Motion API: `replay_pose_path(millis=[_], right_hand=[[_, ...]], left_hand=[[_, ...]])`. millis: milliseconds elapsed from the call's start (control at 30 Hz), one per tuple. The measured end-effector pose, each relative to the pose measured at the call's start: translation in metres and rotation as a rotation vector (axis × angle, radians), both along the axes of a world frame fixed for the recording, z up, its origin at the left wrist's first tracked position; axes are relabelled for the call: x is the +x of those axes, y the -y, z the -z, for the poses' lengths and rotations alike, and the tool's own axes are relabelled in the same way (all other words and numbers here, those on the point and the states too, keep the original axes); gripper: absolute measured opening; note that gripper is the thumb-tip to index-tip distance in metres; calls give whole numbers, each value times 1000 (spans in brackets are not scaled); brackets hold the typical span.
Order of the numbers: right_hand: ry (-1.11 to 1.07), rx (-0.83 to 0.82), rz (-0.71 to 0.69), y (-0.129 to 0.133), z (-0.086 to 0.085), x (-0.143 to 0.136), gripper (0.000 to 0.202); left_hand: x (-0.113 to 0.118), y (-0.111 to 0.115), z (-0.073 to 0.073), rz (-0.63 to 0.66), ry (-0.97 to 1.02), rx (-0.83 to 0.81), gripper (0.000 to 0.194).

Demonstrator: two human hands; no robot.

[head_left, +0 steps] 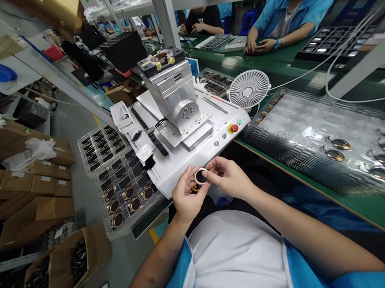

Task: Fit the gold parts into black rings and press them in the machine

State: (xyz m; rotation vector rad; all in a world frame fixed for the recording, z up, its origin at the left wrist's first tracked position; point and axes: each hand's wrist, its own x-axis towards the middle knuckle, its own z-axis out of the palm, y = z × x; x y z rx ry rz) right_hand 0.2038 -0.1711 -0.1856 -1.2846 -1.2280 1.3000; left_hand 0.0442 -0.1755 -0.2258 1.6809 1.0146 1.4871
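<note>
Both hands meet in front of the white-shirted torso, near the front edge of a white machine base (178,175), with a round black-faced disc with a gold rim (200,176) held between them. The left hand (186,199) has its fingers closed on the disc's left and lower edge, the thumb beneath it. The right hand (229,176) comes in from the other side, its thumb tip laid over the right part of the black face and its fingers bent at the upper right rim, so the disc sits pinched between the fingertips of the two hands, its face turned up toward the wearer. A small orange-gold piece shows just under the disc, by the left fingers; what it is cannot be told. Beyond the hands, a metal fixture (177,97) stands on the base, and a red emergency-stop button (233,128) sits near its front right corner. To the left, a clear plastic tray (128,217) holds similar gold-rimmed discs; to the right, stacked clear trays (283,156) rest on the green counter (354,213).
</note>
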Motion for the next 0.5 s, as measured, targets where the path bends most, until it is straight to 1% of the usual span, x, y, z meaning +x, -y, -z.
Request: replay_pose_path(millis=[67, 100, 133, 167, 200, 233, 267, 333, 367, 400, 433, 467, 500], right_hand=[[-149, -112, -59, 2, 2, 6, 40], [-199, -139, -61, 4, 2, 12, 45], [-219, -140, -31, 7, 1, 22, 50], [-205, -118, 39, 12, -1, 35, 52], [-158, -81, 143, 19, -2, 53, 53], [-80, -41, 276, 29, -4, 74, 54], [25, -3, 437, 42, -6, 100, 53], [318, 43, 797, 77, -6, 157, 51], [495, 49, 1012, 97, -5, 187, 50], [660, 14, 1200, 118, -2, 213, 48], [775, -56, 1331, 138, 1, 237, 47], [871, -147, 1418, 155, 4, 254, 49], [993, -191, 1449, 169, 6, 266, 53]], left_hand=[[4, 1, 2, 53, 14, 6, 68], [6, 1, 3, 86, 9, -3, 70], [7, 1, 5, 116, -3, -17, 71], [6, 0, 6, 139, -16, -31, 71], [5, -1, 9, 152, -26, -37, 70], [3, -2, 11, 156, -33, -40, 68], [1, -4, 14, 155, -39, -43, 64], [-4, -8, 20, 151, -53, -58, 54], [-6, -9, 23, 153, -64, -73, 49], [-8, -10, 25, 154, -75, -90, 44], [-8, -11, 25, 155, -83, -104, 39], [-8, -11, 25, 159, -92, -110, 35], [-6, -11, 24, 174, -110, -110, 31]])
